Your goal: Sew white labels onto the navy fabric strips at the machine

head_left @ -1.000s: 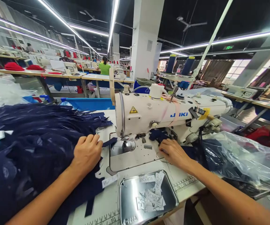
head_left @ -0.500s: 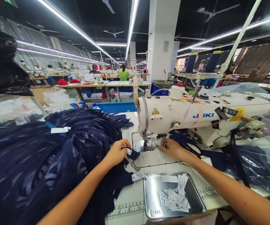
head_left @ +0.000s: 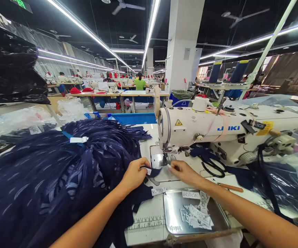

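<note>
My left hand (head_left: 135, 173) is pinched shut on a small navy fabric piece (head_left: 152, 171), just in front of the sewing machine (head_left: 216, 132) needle. My right hand (head_left: 184, 172) sits beside it, fingertips closed on the piece's other end, as far as I can tell. The big navy fabric pile (head_left: 48, 172) is left of the machine, and the metal tray (head_left: 175, 217) of labels sits in front of it.

The big white sewing machine (head_left: 216, 132) blocks the way behind the needle plate (head_left: 161, 165). A tall pile of dark blue cloth (head_left: 48, 175) fills the left side of the desk (head_left: 146, 224). A metal tray (head_left: 190, 215) sits in front, and black scissors (head_left: 212, 167) lie to the right. Only the small flat spot around the needle plate is open.
</note>
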Motion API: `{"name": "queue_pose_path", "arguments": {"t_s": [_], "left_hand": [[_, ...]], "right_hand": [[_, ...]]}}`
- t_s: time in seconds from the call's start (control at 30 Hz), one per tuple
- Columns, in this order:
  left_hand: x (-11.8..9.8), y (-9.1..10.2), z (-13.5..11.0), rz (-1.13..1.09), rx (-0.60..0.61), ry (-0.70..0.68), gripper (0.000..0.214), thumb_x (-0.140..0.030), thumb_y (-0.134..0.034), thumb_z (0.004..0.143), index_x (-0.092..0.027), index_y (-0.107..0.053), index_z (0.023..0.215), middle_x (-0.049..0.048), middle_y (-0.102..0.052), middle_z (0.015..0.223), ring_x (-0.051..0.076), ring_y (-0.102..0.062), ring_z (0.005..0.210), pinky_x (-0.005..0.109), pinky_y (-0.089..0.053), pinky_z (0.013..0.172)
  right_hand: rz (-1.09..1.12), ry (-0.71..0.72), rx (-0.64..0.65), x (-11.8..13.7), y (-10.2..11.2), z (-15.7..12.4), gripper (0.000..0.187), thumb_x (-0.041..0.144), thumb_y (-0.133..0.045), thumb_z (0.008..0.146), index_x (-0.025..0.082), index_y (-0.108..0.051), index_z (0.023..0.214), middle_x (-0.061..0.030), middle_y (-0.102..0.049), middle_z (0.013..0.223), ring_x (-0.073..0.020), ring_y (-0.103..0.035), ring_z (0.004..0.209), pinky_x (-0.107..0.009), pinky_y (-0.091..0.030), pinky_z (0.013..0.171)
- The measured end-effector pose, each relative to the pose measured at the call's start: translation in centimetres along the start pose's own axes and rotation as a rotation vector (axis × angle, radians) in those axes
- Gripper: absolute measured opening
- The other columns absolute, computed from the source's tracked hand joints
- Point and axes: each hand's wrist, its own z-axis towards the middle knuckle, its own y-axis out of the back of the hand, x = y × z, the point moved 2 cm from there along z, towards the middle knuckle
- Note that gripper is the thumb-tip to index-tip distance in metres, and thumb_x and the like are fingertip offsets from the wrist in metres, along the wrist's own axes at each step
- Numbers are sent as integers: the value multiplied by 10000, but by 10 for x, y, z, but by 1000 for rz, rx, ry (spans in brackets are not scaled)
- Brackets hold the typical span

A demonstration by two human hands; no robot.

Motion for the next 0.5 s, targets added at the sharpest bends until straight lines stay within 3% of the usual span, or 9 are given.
{"name": "queue_pose_path", "arguments": {"t_s": [0.1,0.2,0.3,0.37,0.5], "left_hand": [[-1,6,-8,-246,-104,71,212,-73,-362,559,-161,-541,631,-58,-478,439,92,-434,429,204,-350,493],[-5,8,-17,-406,-211,64,170,-106,-384,579,-163,-541,612,-38,-529,488,96,-457,469,219,-385,552],[-8,6,-24,-476,-289,48,146,-112,-397,579,-172,-530,597,-40,-526,484,103,-467,490,228,-400,575],[-9,4,-27,-505,-305,46,136,-113,-408,574,-172,-529,597,-39,-534,495,100,-465,491,223,-398,567],[-11,5,-36,-555,-277,53,85,-138,-452,594,-162,-532,612,-36,-548,521,94,-477,509,210,-392,564]], "right_hand": [[-202,-42,-146,-14,26,-16,211,330,-491,712,196,-422,565,29,-441,589,-128,-429,562,-245,-330,536],[-254,-10,-203,-8,31,-23,176,377,-529,706,200,-524,709,-11,-535,739,-156,-487,643,-283,-373,600],[6,-13,-21,18,6,-22,256,428,-474,738,188,-557,707,-16,-550,675,-150,-493,616,-275,-375,575],[261,-94,87,39,-16,-17,320,469,-444,745,175,-563,699,-9,-538,623,-128,-471,557,-256,-351,530],[696,-163,10,71,-45,0,319,483,-557,637,173,-495,596,44,-462,490,-78,-376,457,-224,-287,488]]}}
